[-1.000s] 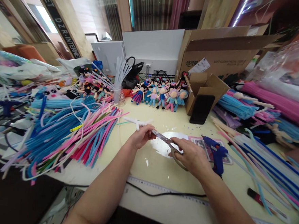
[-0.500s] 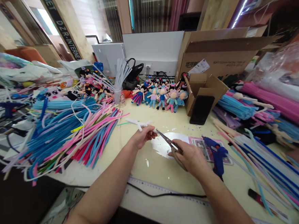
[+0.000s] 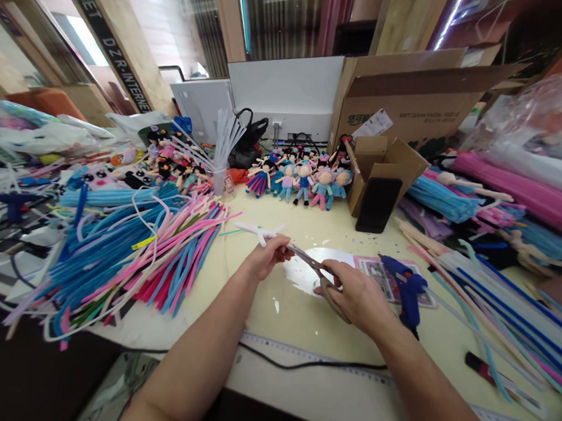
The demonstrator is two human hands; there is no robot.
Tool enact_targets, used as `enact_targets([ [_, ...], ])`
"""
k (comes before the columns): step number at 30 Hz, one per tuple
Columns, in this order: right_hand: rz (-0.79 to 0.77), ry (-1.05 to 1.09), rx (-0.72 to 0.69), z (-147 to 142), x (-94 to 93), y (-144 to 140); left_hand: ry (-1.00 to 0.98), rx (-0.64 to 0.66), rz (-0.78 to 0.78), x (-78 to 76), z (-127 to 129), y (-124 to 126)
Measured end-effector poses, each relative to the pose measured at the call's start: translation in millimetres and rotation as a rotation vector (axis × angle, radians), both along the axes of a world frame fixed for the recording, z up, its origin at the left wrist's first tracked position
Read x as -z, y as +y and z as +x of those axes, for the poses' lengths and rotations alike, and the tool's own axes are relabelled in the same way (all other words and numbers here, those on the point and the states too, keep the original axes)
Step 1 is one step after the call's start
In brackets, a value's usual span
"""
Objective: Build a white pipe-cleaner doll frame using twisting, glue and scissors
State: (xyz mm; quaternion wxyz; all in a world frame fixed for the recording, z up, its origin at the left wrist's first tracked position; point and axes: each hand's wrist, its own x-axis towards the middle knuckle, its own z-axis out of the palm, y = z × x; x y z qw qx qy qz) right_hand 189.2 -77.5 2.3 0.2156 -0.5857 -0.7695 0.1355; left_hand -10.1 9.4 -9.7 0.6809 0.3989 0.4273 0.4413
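Pinched in my left hand [image 3: 269, 257] is a white fuzzy pipe-cleaner figure [image 3: 255, 230], its branching ends sticking out to the left beyond my fingers. My right hand [image 3: 355, 291] grips a pair of scissors [image 3: 316, 264] by the handles. The scissor blades point left and reach my left fingertips. Whether they touch the white piece there is hidden by the fingers. Below the blades, a shiny white patch [image 3: 300, 277] shows on the cream tabletop [image 3: 273, 319]. Just right of my right hand lies a blue glue gun [image 3: 404, 286] on a printed card [image 3: 370, 271].
A heap of coloured pipe cleaners [image 3: 128, 251] covers the left side. Several small dolls [image 3: 304, 180] stand at the back beside a small cardboard box [image 3: 390, 160] with a black phone [image 3: 378, 204] against it. More stems [image 3: 509, 310] lie at right. A black cable [image 3: 299, 367] crosses the front.
The scissor blades have closed together and sit slightly nearer my left fingers. My left hand and the white figure hold almost the same place.
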Motion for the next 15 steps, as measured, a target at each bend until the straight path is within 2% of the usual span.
enact_targets([
  [6, -0.106, 0.042, 0.009, -0.6, -6.6, -0.3, 0.008, 0.008, 0.024, 0.2, -0.7, -0.2],
  [15, -0.160, 0.076, 0.022, -8.0, -9.0, -2.5, 0.007, -0.016, 0.023, -0.5, 0.0, -0.3],
])
